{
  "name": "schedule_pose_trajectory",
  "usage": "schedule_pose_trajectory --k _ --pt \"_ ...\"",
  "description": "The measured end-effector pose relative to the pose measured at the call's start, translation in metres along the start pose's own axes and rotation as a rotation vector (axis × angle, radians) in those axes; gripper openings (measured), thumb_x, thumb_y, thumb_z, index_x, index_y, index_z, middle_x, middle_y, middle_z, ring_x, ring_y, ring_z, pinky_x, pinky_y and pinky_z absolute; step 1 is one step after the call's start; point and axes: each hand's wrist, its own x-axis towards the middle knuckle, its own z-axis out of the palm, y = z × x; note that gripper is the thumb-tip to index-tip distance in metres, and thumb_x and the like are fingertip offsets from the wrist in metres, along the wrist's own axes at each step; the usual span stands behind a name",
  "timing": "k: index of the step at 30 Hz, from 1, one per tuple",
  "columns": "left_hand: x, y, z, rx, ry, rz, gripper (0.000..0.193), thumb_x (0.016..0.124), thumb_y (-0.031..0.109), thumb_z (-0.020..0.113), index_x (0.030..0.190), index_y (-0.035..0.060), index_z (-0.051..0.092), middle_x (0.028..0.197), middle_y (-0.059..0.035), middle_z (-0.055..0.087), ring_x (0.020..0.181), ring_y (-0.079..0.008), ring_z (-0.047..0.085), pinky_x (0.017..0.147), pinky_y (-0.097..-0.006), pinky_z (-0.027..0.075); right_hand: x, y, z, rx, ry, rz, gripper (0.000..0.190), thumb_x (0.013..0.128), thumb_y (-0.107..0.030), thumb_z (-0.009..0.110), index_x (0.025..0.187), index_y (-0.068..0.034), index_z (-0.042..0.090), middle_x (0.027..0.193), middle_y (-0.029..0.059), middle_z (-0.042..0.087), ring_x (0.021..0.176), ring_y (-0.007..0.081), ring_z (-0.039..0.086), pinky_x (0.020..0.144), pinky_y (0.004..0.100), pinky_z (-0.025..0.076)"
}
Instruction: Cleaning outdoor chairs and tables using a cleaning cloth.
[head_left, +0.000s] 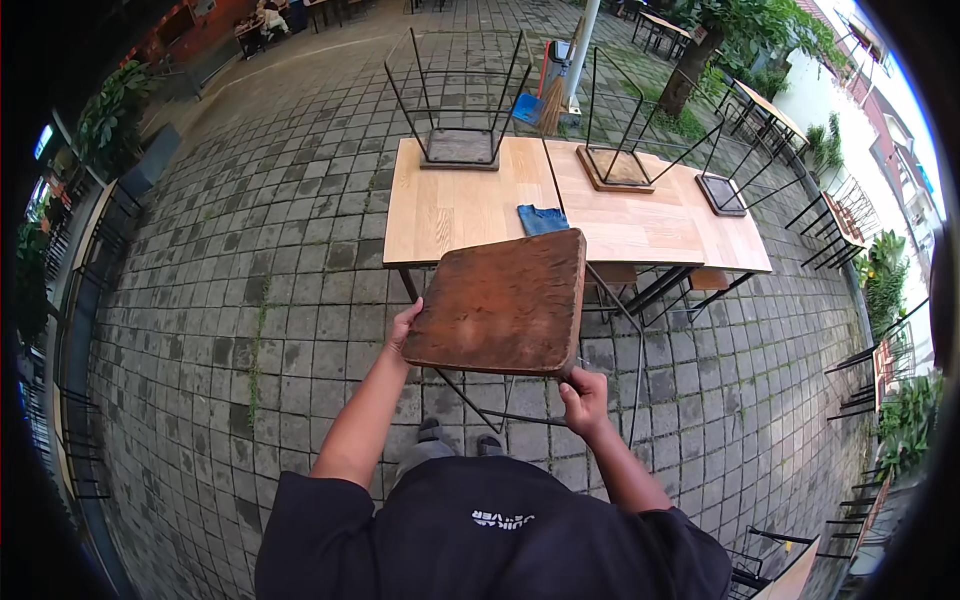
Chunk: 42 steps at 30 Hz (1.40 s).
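A stool with a worn brown wooden seat (499, 304) and thin dark metal legs is held up in front of me, its seat facing me. My left hand (406, 324) grips the seat's left edge. Near the lower right corner, my right hand (585, 397) is closed on the stool's frame just under the seat. Beyond it stands a light wooden table (420, 217), with a folded blue cloth (543, 220) near its front edge. Upside down on the tabletops rest several stools, among them one at the back left (460, 147) and one in the middle (616, 169).
More stools (707, 280) stand under the joined tables. Behind them are a pole (583, 56), a straw broom (553, 101) and a blue dustpan (527, 109). A tree (686, 75) grows at the back right. Grey paving (315, 360) surrounds me; people sit far off at the upper left.
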Motion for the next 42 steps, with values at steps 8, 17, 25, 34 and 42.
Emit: schedule_pose_trajectory --k 8,17,25,34,42 --pt "-0.06 -0.048 0.06 -0.066 0.019 0.081 0.051 0.101 0.036 0.062 0.137 -0.0008 0.064 0.132 -0.0188 0.072 0.119 -0.0349 0.07 0.107 -0.0502 0.054 -0.031 -0.002 -0.025 0.701 0.28 0.711 0.078 0.109 -0.065 0.031 0.12 0.003 0.068 0.103 0.0164 0.075 0.089 0.0278 0.073 0.082 0.0413 0.059" --pt "-0.1 -0.087 0.028 0.418 0.172 0.115 0.048 0.096 0.021 0.069 0.138 -0.0003 0.06 0.129 -0.0097 0.071 0.12 -0.0232 0.068 0.107 -0.0393 0.052 -0.002 0.114 -0.013 0.63 0.023 0.988 0.076 0.106 -0.061 0.053 0.142 0.006 0.06 0.137 0.0178 0.068 0.123 0.0292 0.067 0.109 0.0436 0.051" --pt "-0.064 -0.147 -0.09 0.368 0.663 0.243 0.052 0.095 0.03 0.071 0.14 0.004 0.062 0.133 -0.0069 0.068 0.122 -0.0239 0.063 0.11 -0.0409 0.043 -0.04 0.213 0.086 0.11 0.153 0.947 0.058 0.1 -0.054 0.072 0.082 0.001 0.072 0.075 0.0001 0.062 0.073 0.0106 0.055 0.067 0.0336 0.047" --pt "0.031 -0.203 -0.236 0.529 0.716 0.214 0.051 0.098 0.029 0.07 0.138 -0.0002 0.061 0.136 -0.0096 0.066 0.125 -0.023 0.06 0.111 -0.0377 0.042 -0.064 0.398 0.157 0.026 0.196 0.867 0.058 0.095 -0.051 0.078 0.072 0.001 0.066 0.065 -0.0004 0.058 0.065 0.0082 0.049 0.057 0.0344 0.041" --pt "0.092 -0.23 -0.315 0.544 0.799 0.273 0.045 0.1 0.026 0.072 0.135 -0.0014 0.063 0.132 -0.0095 0.069 0.119 -0.021 0.063 0.108 -0.0365 0.045 -0.043 0.489 0.189 0.114 0.115 1.011 0.052 0.095 -0.049 0.079 0.09 0.003 0.078 0.079 0.0027 0.073 0.073 0.01 0.062 0.068 0.0327 0.052"
